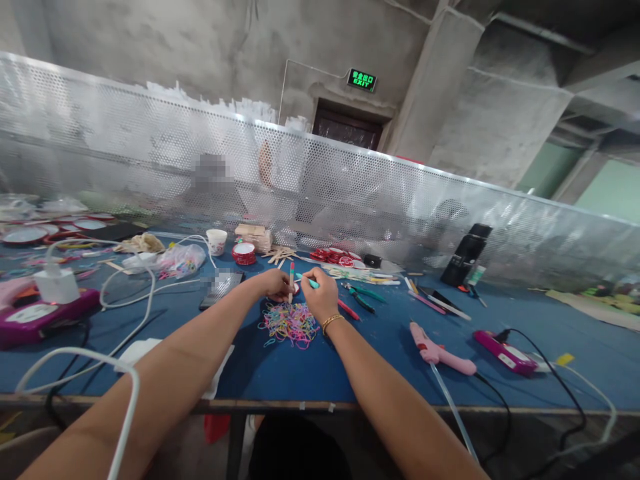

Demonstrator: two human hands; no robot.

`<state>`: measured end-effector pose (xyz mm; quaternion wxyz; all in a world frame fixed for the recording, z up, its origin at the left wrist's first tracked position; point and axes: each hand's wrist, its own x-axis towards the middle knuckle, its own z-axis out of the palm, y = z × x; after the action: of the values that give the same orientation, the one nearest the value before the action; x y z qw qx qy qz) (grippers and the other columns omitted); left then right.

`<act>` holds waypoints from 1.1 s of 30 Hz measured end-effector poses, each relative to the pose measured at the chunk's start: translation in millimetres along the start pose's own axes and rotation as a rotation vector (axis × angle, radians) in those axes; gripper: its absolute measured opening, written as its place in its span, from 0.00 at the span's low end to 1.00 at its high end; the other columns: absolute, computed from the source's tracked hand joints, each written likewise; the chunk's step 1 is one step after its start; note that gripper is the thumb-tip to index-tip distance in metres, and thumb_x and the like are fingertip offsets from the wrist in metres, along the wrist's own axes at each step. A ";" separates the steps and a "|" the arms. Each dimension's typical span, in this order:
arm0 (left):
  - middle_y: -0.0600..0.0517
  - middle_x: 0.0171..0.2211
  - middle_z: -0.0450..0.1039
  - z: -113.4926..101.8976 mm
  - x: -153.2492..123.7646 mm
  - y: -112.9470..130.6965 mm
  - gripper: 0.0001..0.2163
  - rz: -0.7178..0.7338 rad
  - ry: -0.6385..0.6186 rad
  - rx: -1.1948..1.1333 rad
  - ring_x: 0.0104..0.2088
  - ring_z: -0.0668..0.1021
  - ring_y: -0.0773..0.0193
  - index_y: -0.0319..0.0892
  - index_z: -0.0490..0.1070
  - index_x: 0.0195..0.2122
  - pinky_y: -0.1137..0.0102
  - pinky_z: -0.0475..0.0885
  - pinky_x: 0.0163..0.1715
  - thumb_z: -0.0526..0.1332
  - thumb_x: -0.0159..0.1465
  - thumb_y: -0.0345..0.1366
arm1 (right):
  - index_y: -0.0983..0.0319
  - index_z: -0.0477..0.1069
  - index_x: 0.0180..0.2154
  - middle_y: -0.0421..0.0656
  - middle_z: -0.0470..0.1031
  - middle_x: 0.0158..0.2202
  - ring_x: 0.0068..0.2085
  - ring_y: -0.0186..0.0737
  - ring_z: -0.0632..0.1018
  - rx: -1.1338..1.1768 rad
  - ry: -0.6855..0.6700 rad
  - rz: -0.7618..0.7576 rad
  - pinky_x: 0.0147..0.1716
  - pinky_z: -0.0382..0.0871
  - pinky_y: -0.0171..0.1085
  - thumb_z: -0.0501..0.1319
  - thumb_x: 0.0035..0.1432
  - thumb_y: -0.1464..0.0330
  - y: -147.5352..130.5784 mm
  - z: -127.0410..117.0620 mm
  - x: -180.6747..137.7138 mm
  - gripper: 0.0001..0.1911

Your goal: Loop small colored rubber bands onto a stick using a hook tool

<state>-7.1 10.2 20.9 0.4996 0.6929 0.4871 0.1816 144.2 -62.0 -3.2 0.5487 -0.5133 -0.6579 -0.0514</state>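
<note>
My left hand (278, 285) is closed on an upright wooden craft stick (291, 288), whose upper part is coloured red and green. My right hand (323, 293) grips a teal marker (309, 282), its tip pointing left at the stick. A gold bracelet (333, 323) circles the right wrist. Just below both hands lies a pile of small, thin colourful loops (291, 325) on the blue tabletop (320, 373). Beside my right hand are a red pen (349, 310) and green-handled pliers (361, 297).
A pink glue gun (440, 350) and a purple power strip (505, 353) lie right; another power strip (47, 320) sits left. A phone (221, 290), paper cup (217, 241), loose sticks (280, 255) and dark bottle (465, 255) stand farther back, before a perforated metal screen (350, 180).
</note>
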 end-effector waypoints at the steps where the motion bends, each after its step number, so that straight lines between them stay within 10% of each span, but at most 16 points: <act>1: 0.54 0.21 0.75 -0.1 0.2 -0.2 0.13 0.004 -0.003 -0.001 0.24 0.77 0.68 0.38 0.74 0.29 0.75 0.72 0.27 0.74 0.47 0.37 | 0.58 0.71 0.29 0.38 0.75 0.27 0.30 0.38 0.75 0.001 0.007 0.006 0.35 0.63 0.34 0.57 0.56 0.67 0.1 -0.3 0.2 0.06; 33: 0.55 0.20 0.74 0.6 8.5 -5.9 0.10 -0.011 0.000 0.028 0.23 0.77 0.69 0.40 0.74 0.30 0.77 0.72 0.26 0.71 0.52 0.38 | 0.59 0.71 0.31 0.39 0.75 0.28 0.32 0.38 0.74 0.046 0.002 -0.009 0.37 0.64 0.34 0.56 0.58 0.65 -0.4 1.0 -0.8 0.07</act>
<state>-5.7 17.3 13.4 0.4911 0.6969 0.4935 0.1720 143.2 -62.0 -3.9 0.5609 -0.4974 -0.6607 -0.0395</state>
